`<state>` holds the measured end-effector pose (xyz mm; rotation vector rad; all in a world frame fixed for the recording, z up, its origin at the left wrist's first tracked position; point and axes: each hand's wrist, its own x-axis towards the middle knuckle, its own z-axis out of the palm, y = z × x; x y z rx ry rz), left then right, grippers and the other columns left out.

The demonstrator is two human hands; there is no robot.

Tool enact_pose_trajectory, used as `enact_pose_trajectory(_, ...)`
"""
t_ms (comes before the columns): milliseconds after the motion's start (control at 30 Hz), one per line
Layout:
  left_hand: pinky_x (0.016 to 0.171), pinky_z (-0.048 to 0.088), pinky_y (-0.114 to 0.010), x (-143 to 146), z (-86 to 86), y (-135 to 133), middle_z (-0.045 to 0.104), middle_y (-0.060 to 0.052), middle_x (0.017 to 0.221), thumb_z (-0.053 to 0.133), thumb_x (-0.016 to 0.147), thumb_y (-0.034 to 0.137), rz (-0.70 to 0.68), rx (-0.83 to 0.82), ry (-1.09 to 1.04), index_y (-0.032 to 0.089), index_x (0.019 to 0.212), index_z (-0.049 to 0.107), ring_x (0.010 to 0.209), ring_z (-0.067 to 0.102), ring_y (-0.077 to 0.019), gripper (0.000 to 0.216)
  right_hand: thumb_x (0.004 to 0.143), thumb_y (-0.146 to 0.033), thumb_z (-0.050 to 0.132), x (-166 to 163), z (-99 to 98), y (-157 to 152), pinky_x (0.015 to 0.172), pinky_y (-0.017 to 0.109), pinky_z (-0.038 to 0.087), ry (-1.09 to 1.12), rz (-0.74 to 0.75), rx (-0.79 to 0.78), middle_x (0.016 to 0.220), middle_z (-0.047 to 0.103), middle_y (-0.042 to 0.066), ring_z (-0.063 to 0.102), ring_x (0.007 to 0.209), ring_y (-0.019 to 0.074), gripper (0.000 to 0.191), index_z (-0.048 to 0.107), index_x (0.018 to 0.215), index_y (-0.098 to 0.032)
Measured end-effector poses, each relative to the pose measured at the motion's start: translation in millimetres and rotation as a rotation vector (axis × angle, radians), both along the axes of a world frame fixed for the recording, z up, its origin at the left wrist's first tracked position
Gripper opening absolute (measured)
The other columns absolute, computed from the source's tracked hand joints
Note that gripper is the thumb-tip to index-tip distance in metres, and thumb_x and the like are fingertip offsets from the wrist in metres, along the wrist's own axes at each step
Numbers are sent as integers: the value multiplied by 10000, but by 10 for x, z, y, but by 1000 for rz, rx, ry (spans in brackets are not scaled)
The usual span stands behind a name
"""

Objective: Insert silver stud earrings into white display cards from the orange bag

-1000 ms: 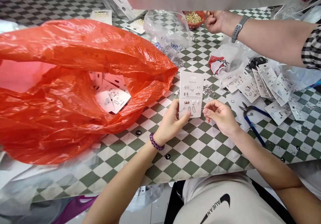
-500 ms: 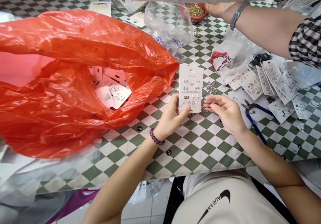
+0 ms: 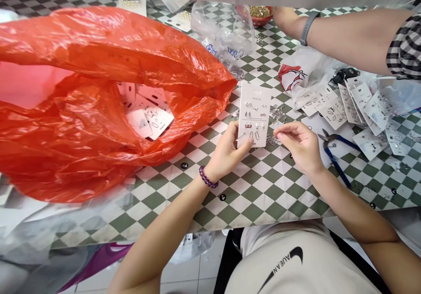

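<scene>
The person's left hand (image 3: 226,153), with a purple bead bracelet (image 3: 208,177) on its wrist, is holding a white earring card (image 3: 255,112) by its bottom left corner. The thumb is pressing on the front of the card. The card is sitting just above the green and white checked table (image 3: 263,193), in the middle, right in front of the person. Its long side is running away from the person, and its top edge is pointing to the far side of the table, leaning a tiny bit to the right. Its front, with rows of little earrings, is facing up at the camera.

The right hand (image 3: 297,142) is hovering just beside the card's bottom right corner. Its thumb and fingers are pinching close together. I cannot tell if a tiny piece is between them.

Little silver bits (image 3: 276,114) are lying on the table just to the right of the card. Snips with blue handles (image 3: 338,153) are lying to the right of the right hand. Behind them, a pile of cards (image 3: 358,109) is spreading out.

To the left, a big orange bag (image 3: 98,87) is lying open, with more cards (image 3: 148,118) showing inside.

Far back, another person's arm (image 3: 345,39) with a grey wristband (image 3: 307,22) is reaching towards a red bowl (image 3: 258,15) of gold bits.
</scene>
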<state>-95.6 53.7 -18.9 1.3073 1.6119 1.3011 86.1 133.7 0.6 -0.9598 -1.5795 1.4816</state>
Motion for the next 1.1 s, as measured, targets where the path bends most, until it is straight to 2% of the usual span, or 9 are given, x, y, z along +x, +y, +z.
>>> enact_pose_trajectory(167, 670, 519, -339, 16, 6, 0, 618, -71, 1010, 601, 843, 349, -7, 2, -4, 208, 1067, 487, 838, 602, -199, 288, 740, -262, 748, -5, -32, 11, 742, 304, 585, 14, -13, -63, 824, 667, -8, 656, 738, 129, 154, 634, 833, -216)
enact_pose_trajectory(267, 631, 505, -322, 21, 16, -2, 616, -61, 975, 598, 839, 347, -3, -8, 25, 211, 1057, 492, 794, 592, -189, 277, 739, -280, 764, 4, -47, 15, 768, 295, 577, 44, 18, -70, 844, 672, -3, 652, 777, 126, 165, 645, 835, -219)
enact_pose_trajectory(433, 655, 498, -316, 26, 25, -3, 623, -56, 982, 589, 840, 331, 1, -1, 57, 213, 1065, 495, 820, 597, -189, 271, 768, -275, 740, 3, -74, 1, 816, 317, 568, 86, 93, -145, 877, 683, 0, 656, 801, 126, 133, 662, 862, -222)
enact_pose_trajectory(633, 791, 515, -342, 67, 40, -19, 625, -62, 1053, 596, 849, 369, -39, 57, 21, 214, 1093, 480, 935, 613, -201, 311, 737, -255, 752, -31, -87, -8, 842, 311, 540, 84, 59, -164, 857, 697, -9, 637, 850, 128, 144, 647, 831, -226)
enact_pose_trajectory(833, 804, 526, -352, 104, 45, -42, 623, -64, 1057, 592, 867, 391, -64, 77, -20, 219, 1101, 482, 938, 615, -197, 310, 691, -258, 777, -38, -83, 4, 862, 334, 548, 149, 26, -249, 839, 703, -22, 652, 869, 137, 197, 609, 793, -239)
enact_pose_trajectory(1100, 787, 550, -360, 121, -3, -49, 618, -74, 1095, 600, 860, 430, -75, 48, -114, 218, 1095, 476, 973, 623, -206, 340, 698, -261, 763, -37, -55, -33, 826, 348, 548, 93, -10, -185, 809, 702, -7, 662, 826, 149, 194, 583, 761, -223)
